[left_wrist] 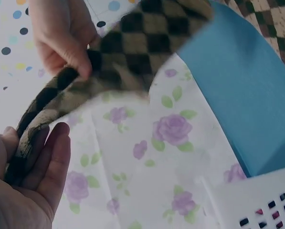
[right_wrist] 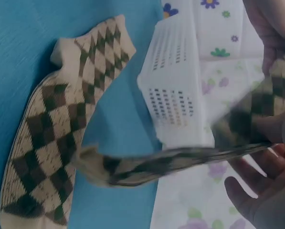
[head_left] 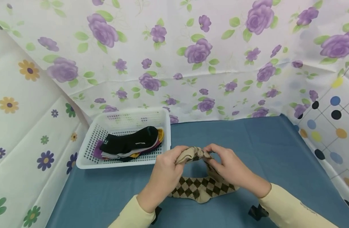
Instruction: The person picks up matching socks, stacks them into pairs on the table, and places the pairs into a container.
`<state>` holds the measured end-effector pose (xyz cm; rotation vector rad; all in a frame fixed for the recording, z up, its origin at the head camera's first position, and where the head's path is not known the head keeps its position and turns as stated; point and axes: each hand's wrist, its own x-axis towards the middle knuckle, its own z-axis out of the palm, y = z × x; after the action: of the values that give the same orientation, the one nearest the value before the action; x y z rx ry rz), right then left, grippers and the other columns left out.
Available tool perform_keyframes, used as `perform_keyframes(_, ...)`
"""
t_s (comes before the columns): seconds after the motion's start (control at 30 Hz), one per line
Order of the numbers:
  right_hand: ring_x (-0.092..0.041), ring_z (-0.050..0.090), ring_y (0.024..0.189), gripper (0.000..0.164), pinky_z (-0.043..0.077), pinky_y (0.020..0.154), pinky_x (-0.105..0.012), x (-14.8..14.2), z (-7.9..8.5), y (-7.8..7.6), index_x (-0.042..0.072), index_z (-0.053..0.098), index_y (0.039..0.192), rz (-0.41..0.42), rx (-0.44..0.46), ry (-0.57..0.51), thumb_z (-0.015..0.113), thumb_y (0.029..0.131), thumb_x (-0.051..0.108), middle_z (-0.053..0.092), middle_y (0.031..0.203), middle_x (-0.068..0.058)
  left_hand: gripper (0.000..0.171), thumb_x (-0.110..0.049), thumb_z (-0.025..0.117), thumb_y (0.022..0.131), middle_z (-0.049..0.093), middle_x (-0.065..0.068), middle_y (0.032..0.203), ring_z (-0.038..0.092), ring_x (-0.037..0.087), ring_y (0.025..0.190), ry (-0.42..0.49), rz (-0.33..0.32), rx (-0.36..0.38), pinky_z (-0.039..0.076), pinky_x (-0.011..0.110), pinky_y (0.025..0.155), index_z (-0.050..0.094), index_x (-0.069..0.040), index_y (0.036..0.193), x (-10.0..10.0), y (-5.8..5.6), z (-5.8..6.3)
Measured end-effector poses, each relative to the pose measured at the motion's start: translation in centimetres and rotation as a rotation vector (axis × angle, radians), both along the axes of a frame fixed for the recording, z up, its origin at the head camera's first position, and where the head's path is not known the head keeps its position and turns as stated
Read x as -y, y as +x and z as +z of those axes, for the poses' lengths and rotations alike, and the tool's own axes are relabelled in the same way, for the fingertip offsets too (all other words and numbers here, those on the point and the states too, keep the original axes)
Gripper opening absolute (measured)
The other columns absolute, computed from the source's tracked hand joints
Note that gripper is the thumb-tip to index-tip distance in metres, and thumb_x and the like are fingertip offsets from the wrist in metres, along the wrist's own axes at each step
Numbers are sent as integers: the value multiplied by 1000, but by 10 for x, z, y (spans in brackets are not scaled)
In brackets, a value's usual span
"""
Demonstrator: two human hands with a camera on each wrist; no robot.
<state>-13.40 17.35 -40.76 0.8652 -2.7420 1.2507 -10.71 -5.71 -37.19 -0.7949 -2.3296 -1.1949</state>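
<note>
Both hands hold a beige and dark-brown diamond-patterned sock (head_left: 193, 154) above the table. The left hand (head_left: 166, 169) pinches one end of it between thumb and fingers. On the other side, the right hand (head_left: 230, 165) pinches the sock further along, and its loose part hangs down below that hand. A second sock with the same diamond pattern (head_left: 202, 188) lies flat on the table beneath the hands, its plain beige heel towards the person. In the right wrist view, this lying sock (right_wrist: 49, 129) shows nearly whole, and the held one's beige tip hangs over its edge.
A white perforated basket (head_left: 168, 136) stands on the left of the blue tablecloth (head_left: 111, 196). Inside it lies a pile of folded socks, a black sock (head_left: 131, 141) on top. Flowered sheets (head_left: 174, 79) rise behind and at the sides.
</note>
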Motion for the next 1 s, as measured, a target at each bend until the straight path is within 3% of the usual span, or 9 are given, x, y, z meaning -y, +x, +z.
perform_keyframes(0.1, -2, 52, 65, 23, 43, 57, -27, -6, 0, -1, 34, 52, 111, 36, 71, -10, 52, 96, 16, 58, 99, 16, 20, -24, 48, 99, 64, -5, 89, 54, -3, 66, 24, 33, 7, 43, 16, 58, 63, -16, 109, 7, -3, 0)
perform_keyframes(0.17, -5, 51, 61, 17, 42, 54, -27, -9, 1, -2, 33, 53, 109, 54, 103, -13, 49, 98, 21, 58, 86, 13, 19, -25, 49, 98, 63, -6, 88, 52, -2, 62, 46, 45, 22, 41, 17, 54, 63, -16, 107, 12, -5, -1)
perform_keyframes(0.27, -11, 37, 46, 10, 37, 46, -27, -12, 3, -1, 34, 54, 104, 75, 129, -4, 46, 99, 30, 51, 70, 8, 17, -28, 53, 96, 63, -8, 89, 55, 0, 66, 83, 62, 45, 44, 19, 56, 63, -18, 105, 17, -9, -3)
perform_keyframes(0.3, -11, 36, 45, 9, 36, 46, -27, -14, 3, -2, 33, 54, 102, 87, 138, -4, 46, 99, 32, 49, 67, 6, 16, -28, 54, 94, 64, -8, 92, 57, 0, 71, 97, 66, 49, 45, 20, 58, 63, -18, 105, 18, -10, -4)
perform_keyframes(0.57, -14, 33, 48, 13, 37, 51, -28, -31, 0, -1, 33, 56, 90, 123, 228, 30, 48, 96, 41, 41, 62, 3, 16, -31, 58, 92, 53, -9, 69, 45, 4, 50, 113, 107, 107, 39, 24, 45, 61, -28, 107, 31, -11, -7)
perform_keyframes(0.73, -16, 26, 43, 26, 35, 48, -29, -42, 2, 2, 23, 52, 77, 139, 305, 6, 53, 93, 43, 29, 55, -1, 9, -33, 56, 93, 52, -9, 64, 48, 4, 51, 128, 175, 153, 39, 26, 43, 63, -28, 97, 43, -11, -8)
perform_keyframes(0.83, -16, 21, 42, 42, 32, 47, -29, -49, 3, 5, 14, 38, 68, 139, 340, -7, 60, 88, 44, 20, 55, -2, 8, -32, 58, 92, 52, -9, 64, 45, 7, 50, 158, 205, 172, 36, 27, 42, 65, -28, 95, 50, -12, -9)
perform_keyframes(1.0, -13, 18, 41, 61, 31, 46, -28, -60, 3, 8, 10, 23, 69, 145, 363, 47, 71, 77, 47, 12, 59, -2, 8, -31, 62, 90, 59, -10, 73, 42, 11, 51, 212, 229, 192, 33, 28, 43, 66, -30, 97, 62, -14, -12)
